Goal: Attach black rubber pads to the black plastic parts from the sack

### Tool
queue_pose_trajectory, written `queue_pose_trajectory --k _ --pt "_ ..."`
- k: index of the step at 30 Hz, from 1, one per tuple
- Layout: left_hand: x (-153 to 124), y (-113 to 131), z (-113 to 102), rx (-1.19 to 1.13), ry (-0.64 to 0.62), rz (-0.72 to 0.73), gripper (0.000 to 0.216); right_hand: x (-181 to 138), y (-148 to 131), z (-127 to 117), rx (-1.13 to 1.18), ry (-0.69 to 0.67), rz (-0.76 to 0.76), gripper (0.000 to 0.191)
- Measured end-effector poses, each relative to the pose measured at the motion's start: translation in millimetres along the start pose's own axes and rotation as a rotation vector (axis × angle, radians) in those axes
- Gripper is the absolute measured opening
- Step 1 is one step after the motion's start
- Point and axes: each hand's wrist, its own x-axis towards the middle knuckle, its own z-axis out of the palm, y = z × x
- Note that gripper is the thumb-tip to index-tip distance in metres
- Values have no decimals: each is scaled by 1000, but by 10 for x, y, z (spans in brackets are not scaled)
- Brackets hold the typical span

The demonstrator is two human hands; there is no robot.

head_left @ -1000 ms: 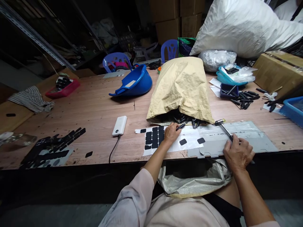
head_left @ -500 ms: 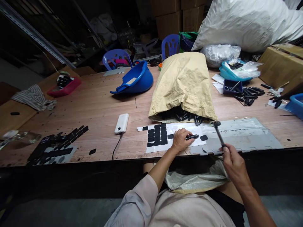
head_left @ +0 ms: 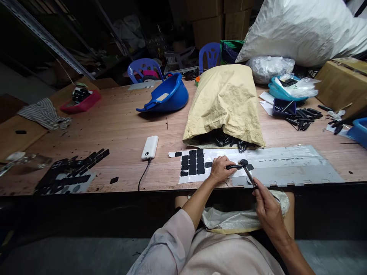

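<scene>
My left hand (head_left: 221, 169) rests on a white sheet (head_left: 210, 153) at the table's front edge, its fingers closed round a slim black pen-like tube (head_left: 234, 166) that lies sideways. In my right hand (head_left: 268, 202) is a small hammer (head_left: 249, 174) with a rounded metal head. That head is at the tube's right end; whether they touch I cannot tell. Rows of black rounded stickers (head_left: 192, 164) cover the sheet's left part. One black piece (head_left: 250, 167) lies partly behind the hammer head. Just beyond, a yellowish sack (head_left: 223, 101) lies with its mouth facing me, more black tubes (head_left: 226, 141) inside.
A grey board (head_left: 295, 168) runs along the edge to the right. A white power bank (head_left: 150, 147) with a cable and a blue basin (head_left: 169, 95) stand leftward. Loose black tubes (head_left: 306, 118) and a dark small box (head_left: 283, 108) lie back right. A cloth bag covers my lap.
My right hand has brought the hammer leftward and down, so its head has come to the tube's end. The left hand keeps its hold. The view has shifted slightly.
</scene>
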Motion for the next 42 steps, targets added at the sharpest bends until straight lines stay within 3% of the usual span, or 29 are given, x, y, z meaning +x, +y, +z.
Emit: queue_pose_trajectory --k 6,14,21,25,31,37,42 --pt "12 -29 -42 20 -60 40 29 28 -77 -2 -10 22 -106 45" --pt "9 -30 -56 4 -79 39 24 -12 68 78 -53 -68 -32 46" --pt "19 -64 -33 -8 -65 53 30 9 84 -10 -46 49 -92 47" --pt "23 -89 -4 -15 -40 53 29 -19 121 10 -65 29 -89 44" --pt "31 -111 27 -34 -23 65 28 202 178 -217 -146 138 37 45" --pt "26 -72 29 -30 -9 61 26 655 580 -654 -621 222 305 45" --pt "8 -45 46 -18 14 68 25 963 774 -607 -787 205 390 42"
